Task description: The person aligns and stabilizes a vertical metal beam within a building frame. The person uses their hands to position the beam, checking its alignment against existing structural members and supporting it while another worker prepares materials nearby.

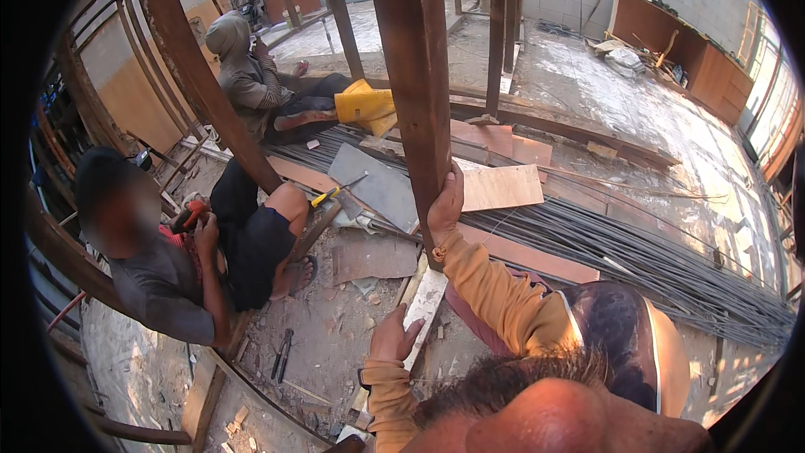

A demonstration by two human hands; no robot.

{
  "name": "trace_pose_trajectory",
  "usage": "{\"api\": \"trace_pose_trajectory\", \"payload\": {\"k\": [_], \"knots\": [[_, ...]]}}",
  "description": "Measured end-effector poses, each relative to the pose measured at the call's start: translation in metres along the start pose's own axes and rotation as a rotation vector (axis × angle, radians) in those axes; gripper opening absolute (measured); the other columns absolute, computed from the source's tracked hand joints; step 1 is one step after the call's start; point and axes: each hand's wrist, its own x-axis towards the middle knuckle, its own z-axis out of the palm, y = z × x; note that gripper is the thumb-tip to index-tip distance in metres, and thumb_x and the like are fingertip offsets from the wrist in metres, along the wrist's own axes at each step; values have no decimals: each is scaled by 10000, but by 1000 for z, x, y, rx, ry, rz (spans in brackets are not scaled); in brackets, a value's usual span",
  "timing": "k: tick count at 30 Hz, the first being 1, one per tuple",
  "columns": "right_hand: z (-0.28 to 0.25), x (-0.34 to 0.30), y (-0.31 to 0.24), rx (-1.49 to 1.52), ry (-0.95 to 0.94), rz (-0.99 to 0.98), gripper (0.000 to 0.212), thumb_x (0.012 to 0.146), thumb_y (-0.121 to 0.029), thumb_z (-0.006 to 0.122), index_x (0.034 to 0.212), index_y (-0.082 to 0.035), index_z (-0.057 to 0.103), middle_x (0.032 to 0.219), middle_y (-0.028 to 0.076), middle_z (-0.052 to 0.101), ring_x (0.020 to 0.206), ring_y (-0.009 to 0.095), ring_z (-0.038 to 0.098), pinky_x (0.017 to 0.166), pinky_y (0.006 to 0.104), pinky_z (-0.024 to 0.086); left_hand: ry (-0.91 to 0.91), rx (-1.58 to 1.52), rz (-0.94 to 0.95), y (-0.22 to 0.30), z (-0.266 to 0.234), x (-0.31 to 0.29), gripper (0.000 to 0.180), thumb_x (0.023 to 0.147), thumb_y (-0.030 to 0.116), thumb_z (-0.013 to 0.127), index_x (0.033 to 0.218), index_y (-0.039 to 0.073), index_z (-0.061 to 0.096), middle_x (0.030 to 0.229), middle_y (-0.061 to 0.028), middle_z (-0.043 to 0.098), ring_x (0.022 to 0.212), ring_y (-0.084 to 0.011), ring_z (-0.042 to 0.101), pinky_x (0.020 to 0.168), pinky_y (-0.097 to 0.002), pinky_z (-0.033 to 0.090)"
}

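Observation:
My right hand (446,201) is wrapped round the lower part of an upright dark brown wooden post (411,59). The foot of this post meets a pale, white-smeared timber (429,302) low on the ground. My left hand (392,338) rests against that timber, its thumb spread from the fingers and no tool in it. Some of its fingers are partly hidden. Just left of the post, a yellow-handled tool (325,198) with a thin metal blade lies beside a grey sheet (369,176). Black-handled pliers (283,354) are on the dirt further left.
A seated person (176,285) at left holds an orange-red tool (191,215). Behind, another person in yellow boots (366,106) sits among dark posts. Long steel rods (637,256) and a plywood piece (503,188) lie right of the post. A brown cabinet (671,42) lies far right.

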Motion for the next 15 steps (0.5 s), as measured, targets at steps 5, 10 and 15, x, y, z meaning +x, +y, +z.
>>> {"api": "trace_pose_trajectory", "payload": {"k": [5, 10, 15], "knots": [[3, 1, -14, -109, 6, -59, 451, 1046, -245, 276, 1321, 65, 456, 1239, 158, 555, 1132, 223, 530, 1001, 330, 402, 52, -8, 13, 9, -6, 0, 634, 887, 416, 630, 1318, -37, 528, 1252, -273, 595, 1174, -421, 563, 987, -460, 445], [3, 1, -10, -141, 30, -29, 447, 1042, -233, 272, 1313, 63, 468, 1217, 163, 568, 1114, 236, 539, 991, 334, 405, 77, -26, 60, 11, -7, 3, 647, 884, 422, 633, 1322, -40, 520, 1238, -278, 599, 1158, -426, 568, 979, -466, 448], [3, 5, -10, -158, 43, -27, 430, 1046, -224, 274, 1291, 60, 486, 1190, 154, 581, 1081, 224, 555, 969, 335, 421, 114, -25, 96, 14, -10, 8, 650, 889, 418, 633, 1331, -41, 507, 1234, -283, 597, 1155, -427, 567, 975, -470, 448]]}}
